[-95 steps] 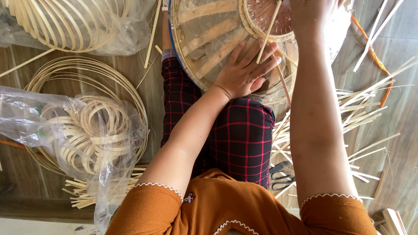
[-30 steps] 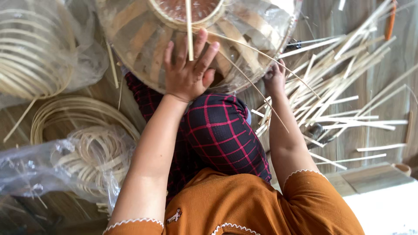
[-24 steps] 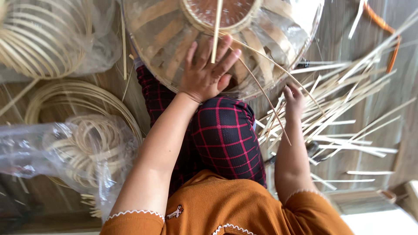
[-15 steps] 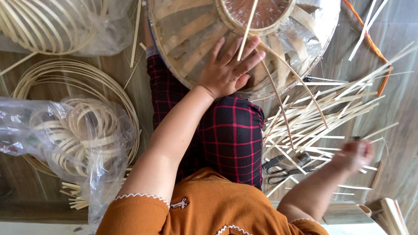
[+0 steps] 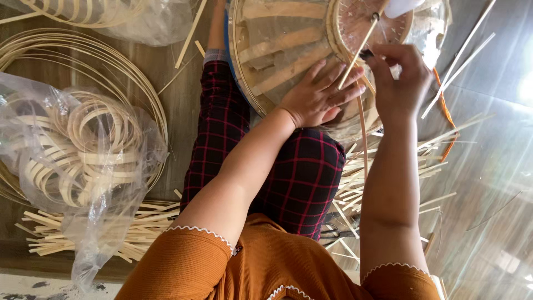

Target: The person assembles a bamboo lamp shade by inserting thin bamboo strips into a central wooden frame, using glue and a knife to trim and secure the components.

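Sitting on the wooden floor (image 5: 183, 105), the person has a large round bamboo frame (image 5: 283, 50), conical and covered in clear film, resting on the lap above checked trousers (image 5: 300, 183).

Left hand (image 5: 319, 100): lies flat and spread on the frame's side, fingers apart, pressing it steady; it grips nothing. It sat in much the same place half a second ago, so the frame has been held steady throughout.

Right hand (image 5: 402, 78): half a second ago it was down at the loose pile of bamboo slivers (image 5: 388, 172) on the floor to the right. It is now up at the frame, fingertips pinched together on a thin bamboo strip (image 5: 358, 53) that slants up toward the small inner ring (image 5: 369, 25) near the frame's top. A second long strip (image 5: 363, 133) hangs from the same spot down toward the pile.

Judgement: the reach to the pile is finished and the work has shifted to fitting a strip at the inner ring. Whether the strip's end is already tucked under the ring cannot be told.

Surroundings: a clear bag of coiled bamboo hoops (image 5: 83, 150) lies to the left over larger loose hoops (image 5: 111, 66), with short cut sticks (image 5: 133, 228) beneath, and an orange cord (image 5: 447, 114) on the right.
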